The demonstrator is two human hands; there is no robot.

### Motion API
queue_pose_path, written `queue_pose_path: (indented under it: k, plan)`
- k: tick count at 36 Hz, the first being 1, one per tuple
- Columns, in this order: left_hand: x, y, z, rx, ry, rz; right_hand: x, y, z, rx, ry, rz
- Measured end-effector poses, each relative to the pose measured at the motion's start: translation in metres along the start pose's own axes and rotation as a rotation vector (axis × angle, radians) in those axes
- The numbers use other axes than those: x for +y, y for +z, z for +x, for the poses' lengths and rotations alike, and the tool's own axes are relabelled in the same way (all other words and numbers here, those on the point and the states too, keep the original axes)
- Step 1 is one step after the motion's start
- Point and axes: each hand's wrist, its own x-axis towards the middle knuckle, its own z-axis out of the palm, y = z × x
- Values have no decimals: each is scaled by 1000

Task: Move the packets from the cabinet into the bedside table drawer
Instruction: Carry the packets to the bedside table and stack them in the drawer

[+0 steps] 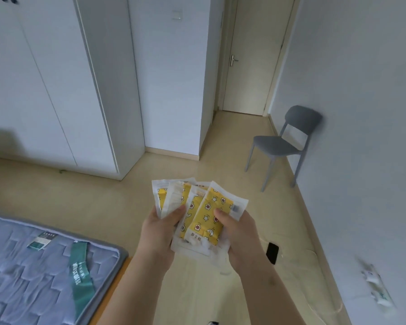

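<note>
You hold a fan of yellow packets in clear, white-edged plastic wrappers, printed with white stars and red-centred flowers. At least 4 show. The front one bears a short line of dark characters near its lower edge and a small grey square at its upper right corner; neither can be read.

Your left hand is curled round the left side of the fan, thumb laid across the rear packets, fingers hidden beneath. Your right hand grips the right side, thumb pressed onto the front packet. Both hands are clamped on the bundle, which is held in the air above the pale wooden floor.

The tall white cabinet stands well apart at upper left, its flat doors closed. At lower left lies a grey-blue quilted mattress with a green band carrying white characters and a small green-and-white tag, both too blurred to read. A grey plastic chair stands by the right wall, and a black phone lies on the floor.
</note>
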Motion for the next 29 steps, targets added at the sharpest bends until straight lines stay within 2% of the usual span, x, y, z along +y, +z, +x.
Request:
queue_pose_path:
  k: [3,8,11,16,23,29]
  plan:
    - [13,5,67,4,0,21,-6,19,69,-31,8,-22]
    - [58,14,178,107,17,40,-28,67,195,-115,33,-59]
    - [93,6,235,217,64,24,-36,114,255,-163,61,-61]
    - [130,-23,310,290,107,10,-30,181,339,-223,147,-99]
    - [193,-68,436,314,132,-34,-20,277,459,-272,204,-153]
    - [271,-103,533,310,192,-89,-31,377,553,-307,153,-156]
